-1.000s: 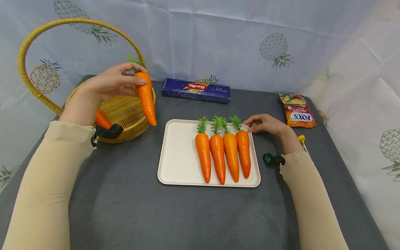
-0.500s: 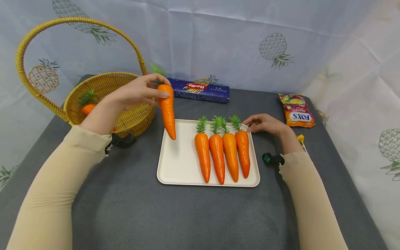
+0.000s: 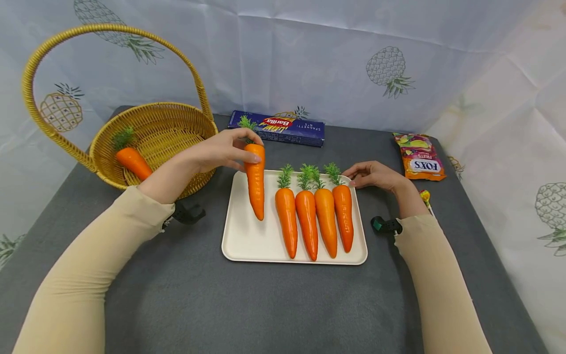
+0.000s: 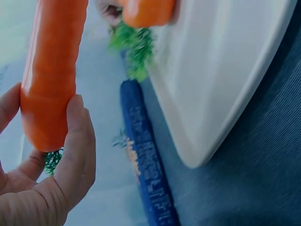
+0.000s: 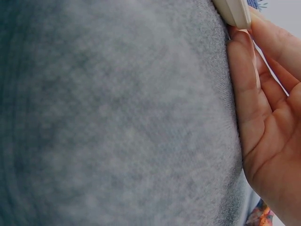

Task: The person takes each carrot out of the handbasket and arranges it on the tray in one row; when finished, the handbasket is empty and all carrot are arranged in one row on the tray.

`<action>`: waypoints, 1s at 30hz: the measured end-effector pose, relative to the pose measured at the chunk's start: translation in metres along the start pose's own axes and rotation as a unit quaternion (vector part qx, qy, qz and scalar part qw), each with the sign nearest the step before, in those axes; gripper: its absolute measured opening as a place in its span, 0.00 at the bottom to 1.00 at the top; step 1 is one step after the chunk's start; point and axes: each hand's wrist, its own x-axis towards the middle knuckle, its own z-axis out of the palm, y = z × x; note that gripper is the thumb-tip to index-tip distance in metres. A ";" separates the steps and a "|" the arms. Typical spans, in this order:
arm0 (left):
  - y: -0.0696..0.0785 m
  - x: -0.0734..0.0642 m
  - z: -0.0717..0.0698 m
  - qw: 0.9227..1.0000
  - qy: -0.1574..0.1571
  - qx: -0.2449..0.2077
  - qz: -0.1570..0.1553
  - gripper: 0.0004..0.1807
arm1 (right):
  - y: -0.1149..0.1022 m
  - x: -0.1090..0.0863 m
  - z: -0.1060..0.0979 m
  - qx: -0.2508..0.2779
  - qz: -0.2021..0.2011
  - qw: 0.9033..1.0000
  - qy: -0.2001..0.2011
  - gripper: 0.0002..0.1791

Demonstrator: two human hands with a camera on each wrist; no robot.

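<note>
My left hand grips an orange carrot near its leafy top, thumb and fingers around the thick end. The carrot hangs tip-down over the left part of a cream tray. In the left wrist view the same carrot sits between the thumb and fingers. Several other carrots lie side by side on the tray, green tops toward the back. My right hand pinches the tray's back right corner; the right wrist view shows thumb and fingers at the rim.
A wicker basket with a tall handle stands at the left, another carrot inside. Behind the tray lies a blue spaghetti box. A candy bag and a lollipop lie at the right on the grey tablecloth.
My left hand has carried the carrot from beside the basket rightward and toward me, over the tray. The right hand has stayed at the tray's corner.
</note>
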 end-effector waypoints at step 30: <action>-0.032 0.012 0.047 0.995 -0.069 0.050 -0.050 0.28 | 0.002 0.002 -0.001 0.006 -0.006 1.000 -0.006 0.25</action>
